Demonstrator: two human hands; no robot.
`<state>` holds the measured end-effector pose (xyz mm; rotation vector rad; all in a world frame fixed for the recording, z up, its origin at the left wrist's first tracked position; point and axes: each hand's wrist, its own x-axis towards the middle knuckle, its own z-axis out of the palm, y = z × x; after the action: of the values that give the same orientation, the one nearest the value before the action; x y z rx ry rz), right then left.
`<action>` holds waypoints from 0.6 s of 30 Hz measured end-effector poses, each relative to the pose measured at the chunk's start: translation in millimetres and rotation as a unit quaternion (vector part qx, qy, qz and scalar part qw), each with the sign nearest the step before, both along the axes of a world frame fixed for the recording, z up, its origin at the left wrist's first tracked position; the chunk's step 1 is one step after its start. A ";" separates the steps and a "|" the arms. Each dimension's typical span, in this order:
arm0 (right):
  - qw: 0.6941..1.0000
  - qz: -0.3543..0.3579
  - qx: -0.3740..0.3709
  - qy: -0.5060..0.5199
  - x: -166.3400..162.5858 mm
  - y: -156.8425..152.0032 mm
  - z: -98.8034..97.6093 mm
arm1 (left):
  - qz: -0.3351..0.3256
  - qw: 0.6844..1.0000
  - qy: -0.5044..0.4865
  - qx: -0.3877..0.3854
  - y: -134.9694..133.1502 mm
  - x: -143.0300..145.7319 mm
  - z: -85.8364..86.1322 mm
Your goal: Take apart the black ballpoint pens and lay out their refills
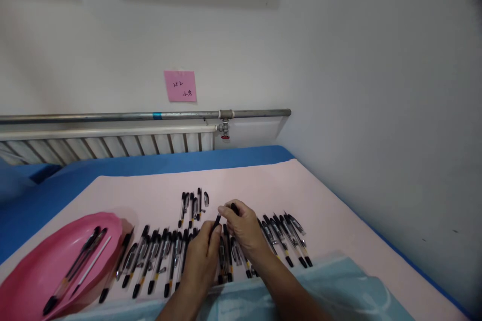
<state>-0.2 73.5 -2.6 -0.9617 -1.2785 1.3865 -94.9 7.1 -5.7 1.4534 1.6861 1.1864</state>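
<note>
My left hand [202,257] is closed around a black pen [217,220] held over the pink sheet [263,185]. My right hand [243,228] pinches the upper end of that same pen, where a small black cap [235,206] shows between its fingertips. Both hands hover above a row of several black pens [158,256] laid side by side on the sheet. More pens of the row [286,233] lie to the right of my hands. A smaller group of several pens [193,206] lies just beyond my hands.
A pink oval tray [22,281] at the front left holds a few pens. A light blue cloth [339,291] covers the front edge. Blue padding [150,163] borders the sheet. A radiator [113,145], a pipe [150,116] and a pink note [179,86] line the wall.
</note>
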 end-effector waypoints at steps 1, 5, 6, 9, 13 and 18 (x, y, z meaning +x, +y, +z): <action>1.000 -0.004 0.002 -0.005 0.1 -0.4 -0.1 | 0.002 1.000 0.011 0.003 -0.9 0.7 0.6; 1.000 -0.008 0.009 -0.014 0.0 -2.0 -1.3 | 0.012 1.000 0.013 0.020 -2.1 1.9 0.6; 1.000 -0.006 0.008 -0.013 -0.3 -2.4 -1.9 | 0.014 1.000 0.010 0.019 -2.0 2.0 0.2; 1.000 0.008 -0.011 -0.005 -0.8 -2.6 -2.9 | 0.012 1.000 0.003 -0.001 -0.8 1.6 -1.9; 0.995 0.056 -0.069 0.055 0.1 -1.6 -0.6 | -0.009 0.998 -0.065 -0.023 1.9 0.6 -5.7; 0.997 0.030 -0.061 0.045 -0.9 -4.0 4.1 | -0.009 0.994 -0.108 -0.026 3.1 1.1 -9.6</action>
<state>-1.0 69.4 1.4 -0.9389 -1.1745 1.5521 -93.8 10.2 -15.3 1.2571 1.5428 1.2329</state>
